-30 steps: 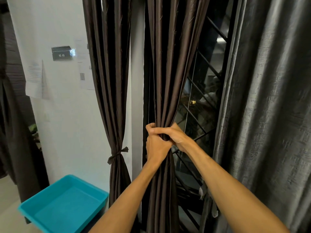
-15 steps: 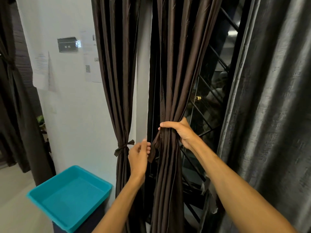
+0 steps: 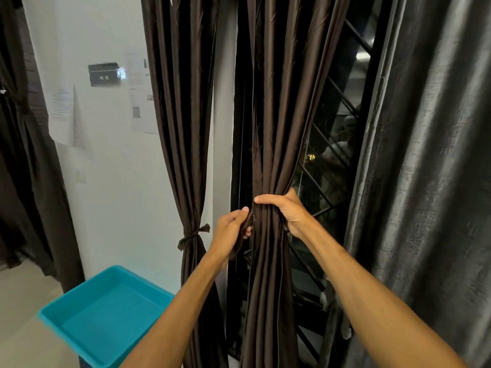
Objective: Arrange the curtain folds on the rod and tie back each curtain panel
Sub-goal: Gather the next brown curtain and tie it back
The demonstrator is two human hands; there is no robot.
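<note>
A: White wall [image 3: 111, 181] on the left, dark window with a diagonal grille [image 3: 332, 144] behind the drapes, grey curtain [image 3: 425, 181] filling the right. Teal tray [image 3: 106, 317] low left, nothing seen in it.

B: Where's the panel being worked?

A: Centre. Middle brown panel [image 3: 276, 102] hangs from out of view above, long axis vertical, pleats running top to bottom. It narrows to a waist at hand height, then flares slightly below.

B: Why the waist?

A: Right hand [image 3: 287, 211] is wrapped round it from the window side, thumb across the front, fingers curled behind. It is closed firmly on the gathered folds. My reading: it keeps the bundle compact so a tie can go round.

B: And the other hand?

A: Left hand [image 3: 232, 229] sits just beside the panel's left edge, fingers pinched narrow on a dark strip of fabric [image 3: 248, 224]. Likely the tie-back end. Whether it already passes behind the bundle, I cannot tell; the folds hide it.

B: Anything done?

A: Left brown panel [image 3: 180, 115] is already cinched with a tie-back knot [image 3: 194, 236] at about the same height, tails sticking out sideways. Also vertical, same hourglass shape.

B: Stage, then?

A: Judging by that, one panel is tied and this one is gathered but not yet knotted. Rod is out of frame.
</note>
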